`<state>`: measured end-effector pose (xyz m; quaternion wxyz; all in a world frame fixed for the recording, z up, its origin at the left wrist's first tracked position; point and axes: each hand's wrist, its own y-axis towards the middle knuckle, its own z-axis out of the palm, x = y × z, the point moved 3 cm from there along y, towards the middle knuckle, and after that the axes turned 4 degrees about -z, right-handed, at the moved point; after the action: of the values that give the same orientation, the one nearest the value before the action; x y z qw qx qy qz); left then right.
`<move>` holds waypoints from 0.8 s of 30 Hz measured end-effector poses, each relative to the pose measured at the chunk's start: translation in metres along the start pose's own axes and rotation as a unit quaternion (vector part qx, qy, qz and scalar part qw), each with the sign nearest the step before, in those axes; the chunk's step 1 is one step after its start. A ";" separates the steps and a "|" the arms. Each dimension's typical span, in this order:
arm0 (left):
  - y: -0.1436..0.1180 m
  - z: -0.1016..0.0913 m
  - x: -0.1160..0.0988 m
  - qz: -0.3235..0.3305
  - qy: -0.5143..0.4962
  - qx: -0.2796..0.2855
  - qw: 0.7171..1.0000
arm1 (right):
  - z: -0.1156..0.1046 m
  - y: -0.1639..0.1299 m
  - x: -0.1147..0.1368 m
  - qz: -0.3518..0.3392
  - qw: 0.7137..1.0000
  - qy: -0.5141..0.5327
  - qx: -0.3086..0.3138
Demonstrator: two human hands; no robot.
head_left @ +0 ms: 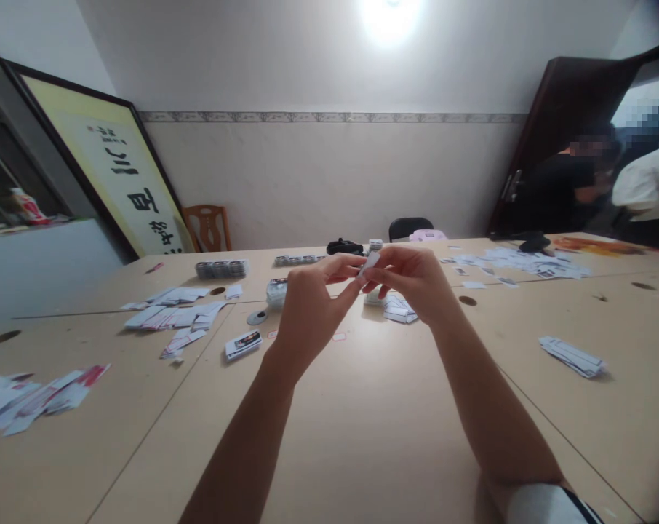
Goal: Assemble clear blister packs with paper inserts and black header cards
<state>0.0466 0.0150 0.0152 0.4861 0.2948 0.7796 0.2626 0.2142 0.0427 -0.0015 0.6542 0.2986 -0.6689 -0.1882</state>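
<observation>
Both my hands are raised over the middle of the beige table (362,422), fingertips meeting on a small white card (369,263). My left hand (310,306) pinches its lower end; my right hand (411,280) pinches its upper end. Just beyond the hands lie a small pile of white cards (399,308) and a stack of cards (276,291). A single printed packet (243,343) lies to the left of my left wrist.
Loose cards are spread at the left (171,313), far left (35,397), right (572,356) and far right (526,263). A framed calligraphy panel (116,175) leans on the wall. Two people (607,189) stand by the dark door. Chairs stand behind the table.
</observation>
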 end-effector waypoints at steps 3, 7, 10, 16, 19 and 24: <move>0.000 -0.001 -0.001 0.000 -0.009 0.006 1.000 | 0.001 -0.001 0.003 -0.009 1.000 0.000 0.017; 0.000 -0.002 -0.002 0.004 -0.002 0.003 1.000 | 0.000 -0.003 0.005 -0.020 0.999 0.006 0.041; -0.001 -0.002 -0.003 0.003 0.003 0.000 1.000 | 0.000 -0.004 0.006 -0.020 0.999 0.004 0.047; 0.000 -0.002 -0.004 0.003 0.014 -0.008 1.000 | -0.003 -0.004 0.005 -0.010 0.997 0.013 0.077; 0.001 -0.003 -0.004 0.021 0.033 -0.028 0.999 | -0.005 -0.003 0.004 -0.008 0.993 0.032 0.113; 0.001 -0.004 -0.005 0.116 0.069 -0.045 0.990 | -0.010 -0.004 0.002 -0.008 0.985 0.067 0.159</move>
<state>0.0452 0.0119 0.0203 0.4100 0.3416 0.7594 0.3720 0.2251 0.0402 -0.0016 0.6404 0.4159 -0.6425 -0.0645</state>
